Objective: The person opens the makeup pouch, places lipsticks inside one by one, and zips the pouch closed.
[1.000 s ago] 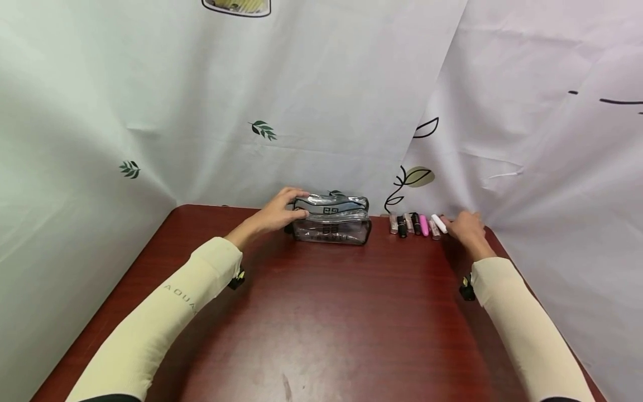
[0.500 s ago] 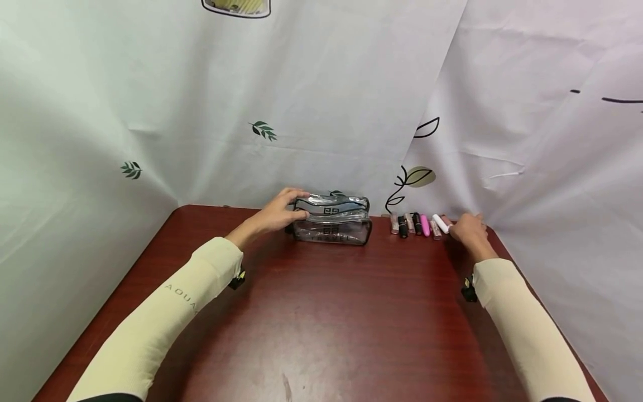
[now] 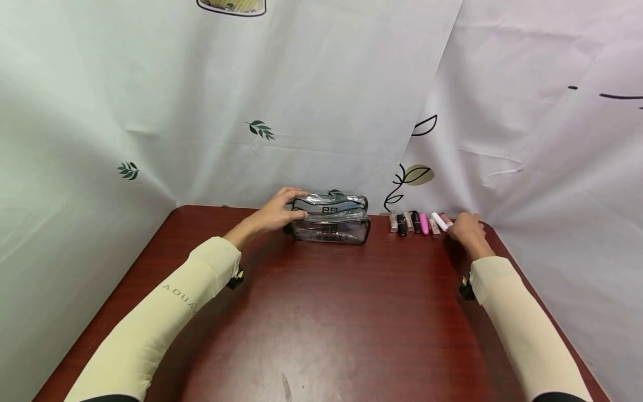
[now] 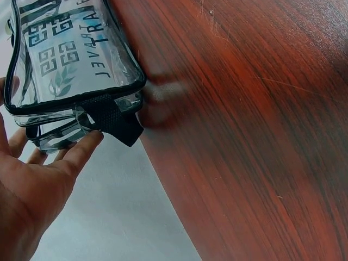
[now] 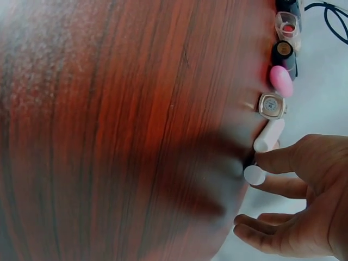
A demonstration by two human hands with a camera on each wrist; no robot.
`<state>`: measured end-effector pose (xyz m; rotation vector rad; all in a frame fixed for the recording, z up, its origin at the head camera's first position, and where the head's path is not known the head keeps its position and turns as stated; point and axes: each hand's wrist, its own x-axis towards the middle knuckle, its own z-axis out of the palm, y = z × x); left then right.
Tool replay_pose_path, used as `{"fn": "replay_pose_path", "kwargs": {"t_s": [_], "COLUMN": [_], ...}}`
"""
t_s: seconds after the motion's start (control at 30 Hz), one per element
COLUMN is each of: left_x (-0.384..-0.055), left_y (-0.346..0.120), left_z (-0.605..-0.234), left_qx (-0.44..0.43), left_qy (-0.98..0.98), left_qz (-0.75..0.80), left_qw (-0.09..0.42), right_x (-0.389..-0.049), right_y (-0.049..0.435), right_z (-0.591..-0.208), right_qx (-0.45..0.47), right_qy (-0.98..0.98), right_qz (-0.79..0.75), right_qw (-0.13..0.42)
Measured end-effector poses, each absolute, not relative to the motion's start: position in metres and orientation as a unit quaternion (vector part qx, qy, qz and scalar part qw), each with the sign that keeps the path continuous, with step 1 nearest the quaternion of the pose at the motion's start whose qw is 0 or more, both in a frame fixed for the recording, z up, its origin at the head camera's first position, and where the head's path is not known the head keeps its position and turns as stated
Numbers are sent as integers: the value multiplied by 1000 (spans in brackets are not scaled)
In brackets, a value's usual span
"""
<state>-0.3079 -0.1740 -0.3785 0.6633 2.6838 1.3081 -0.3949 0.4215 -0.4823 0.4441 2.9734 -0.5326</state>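
Observation:
My left hand (image 3: 275, 213) grips the left end of a clear, black-trimmed toiletry bag (image 3: 331, 231), thumb in front and fingers behind. In the left wrist view, the fingertips lie around the bag (image 4: 65, 62) near its black strap (image 4: 111, 117). At the table's back right, my right hand (image 3: 467, 229) pinches a lip gloss tube (image 5: 254, 175) between thumb and index finger; only its round white end shows clearly. A white tube (image 5: 269, 136) lies beside it. Further left come a square-ended clear tube (image 5: 271, 106) and a pink one (image 5: 281, 81).
Several lipsticks, among them a black one (image 3: 402, 225), continue the row along the back edge. The reddish-brown table (image 3: 321, 312) meets a white printed curtain (image 3: 321, 111) behind. In the right wrist view, a black cord (image 5: 326, 13) shows beyond the row.
My right hand has shifted slightly right, and a brownish-pink tube now shows between it and the white tube. The left hand and the bag have stayed put.

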Motion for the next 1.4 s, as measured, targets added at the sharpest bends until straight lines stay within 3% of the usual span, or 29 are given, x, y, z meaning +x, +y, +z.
{"fn": "replay_pose_path", "kwargs": {"t_s": [0.23, 0.6, 0.83, 1.1, 1.4], "left_x": [-308, -307, -305, -304, -305], "left_y": [-174, -176, -178, -178, -176], "left_z": [-378, -378, -379, -381, -380], "left_qx": [219, 221, 220, 218, 223], "left_qy": [878, 876, 877, 872, 870], "left_qz": [424, 426, 425, 434, 438], "left_qw": [44, 45, 46, 53, 51], "right_x": [-393, -392, -386, -379, -355], "right_y": [419, 431, 433, 409, 346], "right_z": [-480, -478, -456, -426, -378], "right_qx": [170, 91, -4, -36, -78], "right_qy": [966, 987, 993, 987, 988], "right_qz": [-186, -136, -103, -144, -110], "right_qw": [60, -3, -55, -68, -69]}}
